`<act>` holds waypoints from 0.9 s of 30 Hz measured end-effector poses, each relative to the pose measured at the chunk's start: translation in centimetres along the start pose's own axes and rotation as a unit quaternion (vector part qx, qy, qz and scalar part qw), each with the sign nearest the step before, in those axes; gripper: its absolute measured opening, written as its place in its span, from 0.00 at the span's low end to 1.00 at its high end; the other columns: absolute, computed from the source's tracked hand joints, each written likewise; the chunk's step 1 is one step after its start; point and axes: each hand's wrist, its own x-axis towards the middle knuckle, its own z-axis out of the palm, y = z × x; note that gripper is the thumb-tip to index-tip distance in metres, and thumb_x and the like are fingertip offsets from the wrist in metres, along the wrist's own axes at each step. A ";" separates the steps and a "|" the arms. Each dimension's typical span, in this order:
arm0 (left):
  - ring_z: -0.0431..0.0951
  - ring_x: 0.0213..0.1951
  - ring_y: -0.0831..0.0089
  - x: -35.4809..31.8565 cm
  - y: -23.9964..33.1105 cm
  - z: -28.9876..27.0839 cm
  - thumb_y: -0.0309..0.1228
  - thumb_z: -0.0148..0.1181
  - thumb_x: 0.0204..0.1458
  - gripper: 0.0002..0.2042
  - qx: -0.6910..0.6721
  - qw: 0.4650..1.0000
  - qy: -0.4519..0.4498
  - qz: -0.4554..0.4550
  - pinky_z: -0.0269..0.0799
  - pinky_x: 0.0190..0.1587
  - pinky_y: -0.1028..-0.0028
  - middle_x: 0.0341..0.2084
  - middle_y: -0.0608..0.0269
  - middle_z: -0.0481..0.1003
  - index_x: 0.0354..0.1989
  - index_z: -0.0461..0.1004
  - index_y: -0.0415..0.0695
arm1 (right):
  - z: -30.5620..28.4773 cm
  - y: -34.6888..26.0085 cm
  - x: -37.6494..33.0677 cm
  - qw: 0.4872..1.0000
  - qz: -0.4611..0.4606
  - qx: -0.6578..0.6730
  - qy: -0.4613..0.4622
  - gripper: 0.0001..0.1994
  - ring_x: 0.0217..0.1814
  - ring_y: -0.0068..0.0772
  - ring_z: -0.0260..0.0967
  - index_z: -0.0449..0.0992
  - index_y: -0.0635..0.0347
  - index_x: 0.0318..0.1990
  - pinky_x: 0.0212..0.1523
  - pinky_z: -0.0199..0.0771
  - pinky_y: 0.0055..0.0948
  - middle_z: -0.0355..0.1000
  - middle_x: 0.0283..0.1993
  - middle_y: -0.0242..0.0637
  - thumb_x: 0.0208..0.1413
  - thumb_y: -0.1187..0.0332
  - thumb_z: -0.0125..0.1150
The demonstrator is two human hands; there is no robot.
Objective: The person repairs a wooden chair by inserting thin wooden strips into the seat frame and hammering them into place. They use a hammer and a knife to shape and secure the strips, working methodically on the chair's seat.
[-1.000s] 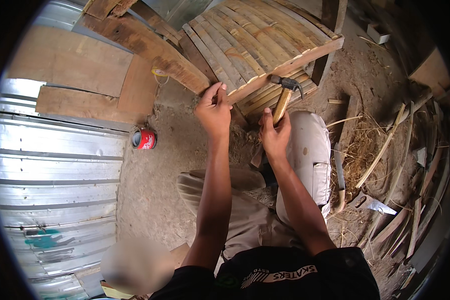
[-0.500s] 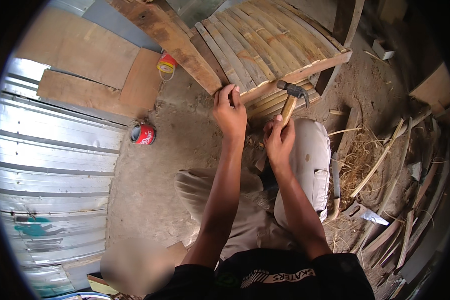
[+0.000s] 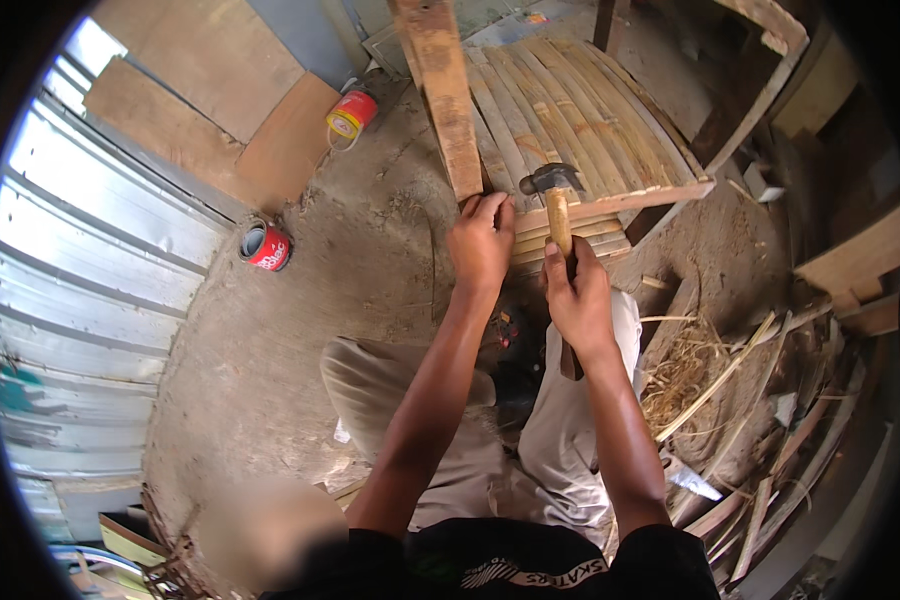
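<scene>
Dirt floor (image 3: 270, 350) below. Open red can (image 3: 273, 254) left of left hand (image 3: 482, 248), insides unclear; red-yellow pail (image 3: 356, 112) farther off. Hammer (image 3: 558, 222), held tight in right hand (image 3: 581, 303), points long-ways away from wrist, claw (image 3: 572, 178) right. Left hand bunched by wood post (image 3: 445, 110); can't tell pinching what. Slat top (image 3: 570, 120) past hands, straw (image 3: 685, 385) right.

Left fisheye of pair, worn on my head. Looks down and forward; upright, unmirrored. My black shirt (image 3: 435, 548) at six o'clock sits close to lens; forearms (image 3: 425, 400) rise from there. Left hand (image 3: 481, 248) near centre, right hand (image 3: 582, 302) just toward three o'clock, both at middle range. Slatted bamboo panel (image 3: 590, 120), one o'clock, lies beyond. Corrugated metal wall (image 3: 95, 285), nine o'clock, bends toward rim. Wide field takes in floor (image 3: 260, 370) either side of my knees (image 3: 360, 372).
</scene>
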 end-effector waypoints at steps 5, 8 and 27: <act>0.80 0.31 0.53 -0.2 0.4 -0.2 0.25 0.64 0.51 0.04 -0.029 0.999 -0.011 -0.026 0.75 0.33 0.63 0.30 0.54 0.78 0.35 0.80 0.42 | -0.8 -2.7 1.2 0.991 -0.035 -0.115 -0.050 0.11 0.39 0.72 0.71 0.68 0.71 0.44 0.35 0.71 0.54 0.73 0.29 0.65 0.64 0.68 0.53; 0.80 0.32 0.51 -0.5 0.6 -0.3 0.25 0.63 0.51 0.05 -0.043 0.999 -0.007 -0.031 0.74 0.34 0.62 0.31 0.54 0.78 0.36 0.80 0.42 | -0.9 -3.7 1.8 0.982 -0.073 -0.170 -0.049 0.10 0.29 0.63 0.72 0.68 0.68 0.39 0.30 0.68 0.47 0.71 0.26 0.59 0.65 0.67 0.54; 0.79 0.32 0.50 -0.4 -0.2 -0.8 0.25 0.62 0.52 0.05 -0.028 0.999 -0.043 -0.012 0.74 0.33 0.59 0.30 0.54 0.78 0.36 0.80 0.42 | -1.6 -5.0 2.6 0.962 -0.067 -0.241 -0.107 0.11 0.35 0.72 0.70 0.67 0.68 0.41 0.32 0.67 0.57 0.71 0.28 0.65 0.66 0.66 0.52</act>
